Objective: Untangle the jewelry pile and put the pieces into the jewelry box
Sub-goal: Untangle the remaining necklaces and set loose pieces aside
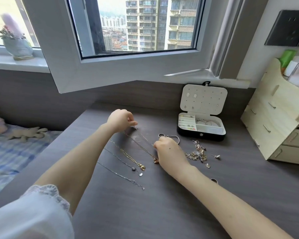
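Three necklaces (128,156) lie parallel on the desk (162,204), running upper left to lower right with their pendants nearest the person. The left hand (120,120) and right hand (169,152) each pinch a thin chain (138,144) slanting the same way. Further right lie the pile (197,153) and the open box (200,135).

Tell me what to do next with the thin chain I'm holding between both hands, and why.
Probably lay the thin chain down straight beside the laid-out necklaces. The left hand and right hand pinch it taut between them, no knot shows along it, and the tangled pile near the open jewelry box is not yet sorted.
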The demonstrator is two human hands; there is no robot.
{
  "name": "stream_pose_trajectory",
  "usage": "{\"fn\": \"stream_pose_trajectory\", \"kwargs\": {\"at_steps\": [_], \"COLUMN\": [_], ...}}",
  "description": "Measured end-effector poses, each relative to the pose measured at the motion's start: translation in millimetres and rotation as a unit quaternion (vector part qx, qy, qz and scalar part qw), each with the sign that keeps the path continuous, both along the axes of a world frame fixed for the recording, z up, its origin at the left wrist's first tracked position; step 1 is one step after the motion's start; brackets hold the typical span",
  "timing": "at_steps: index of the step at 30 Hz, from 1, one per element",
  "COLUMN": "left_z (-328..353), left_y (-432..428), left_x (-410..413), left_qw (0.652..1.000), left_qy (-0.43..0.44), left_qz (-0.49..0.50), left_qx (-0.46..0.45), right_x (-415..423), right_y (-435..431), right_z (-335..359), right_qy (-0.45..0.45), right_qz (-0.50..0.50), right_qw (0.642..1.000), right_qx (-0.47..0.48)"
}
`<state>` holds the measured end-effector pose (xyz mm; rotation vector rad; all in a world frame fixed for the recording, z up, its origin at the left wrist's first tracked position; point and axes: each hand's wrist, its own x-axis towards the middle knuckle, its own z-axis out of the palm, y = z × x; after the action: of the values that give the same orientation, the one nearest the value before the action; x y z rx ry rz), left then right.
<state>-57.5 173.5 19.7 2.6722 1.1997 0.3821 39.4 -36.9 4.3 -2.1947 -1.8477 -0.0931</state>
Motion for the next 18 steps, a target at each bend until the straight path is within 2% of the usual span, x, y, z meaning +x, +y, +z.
{"fn": "stream_pose_trajectory", "kwargs": {"at_steps": [3, 7, 10, 12, 15, 18], "left_z": [-11, -13, -8, -1, 9, 7], "left_y": [5, 2, -11, -30, -78, -131], "left_x": [3, 4, 6, 12, 24, 37], "left_qw": [1.0, 0.999, 0.999, 0.998, 0.993, 0.98], "left_qy": [-0.004, 0.005, -0.029, -0.06, -0.098, -0.098], "left_qz": [0.006, 0.024, 0.012, -0.009, -0.063, -0.171], "left_qx": [0.001, 0.026, 0.023, 0.016, -0.006, -0.021], "right_x": [0, 6, 23, 43, 71, 86], "right_y": [1, -6, -23, -40, -70, -91], "right_z": [-3, -5, 0, 5, 13, 13], "right_qy": [-0.03, 0.007, 0.039, 0.05, 0.073, 0.08], "right_qz": [0.006, 0.018, 0.014, -0.032, -0.109, -0.144], "right_qw": [1.0, 0.999, 0.994, 0.989, 0.983, 0.98], "right_qx": [-0.005, 0.041, 0.104, 0.134, 0.13, 0.107]}}
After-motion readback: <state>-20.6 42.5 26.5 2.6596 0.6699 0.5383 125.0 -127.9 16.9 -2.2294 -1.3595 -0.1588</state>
